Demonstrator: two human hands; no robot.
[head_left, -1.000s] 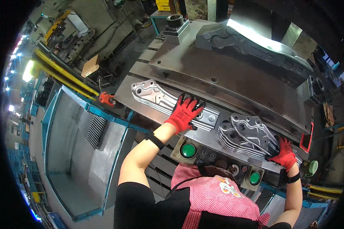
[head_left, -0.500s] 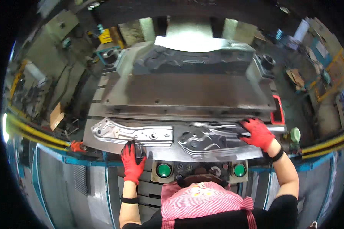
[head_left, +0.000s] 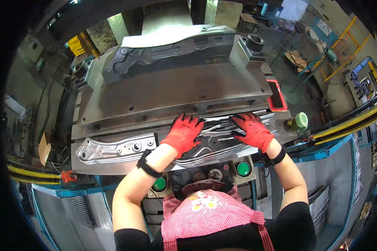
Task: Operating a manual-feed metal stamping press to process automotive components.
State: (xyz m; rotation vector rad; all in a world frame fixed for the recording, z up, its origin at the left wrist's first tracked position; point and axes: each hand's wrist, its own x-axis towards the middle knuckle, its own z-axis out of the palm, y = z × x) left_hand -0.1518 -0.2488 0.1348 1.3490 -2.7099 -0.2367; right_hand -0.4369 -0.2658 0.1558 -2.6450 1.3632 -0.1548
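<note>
At near right, the panel lay beneath the left hand and right hand, set apart (I couldn't tell if either gripped); probably stiff, slick, best held by both ends.

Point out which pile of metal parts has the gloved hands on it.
The right pile: both the left hand and right hand are on it, whereas the left pile, paler on top, has none.
</note>
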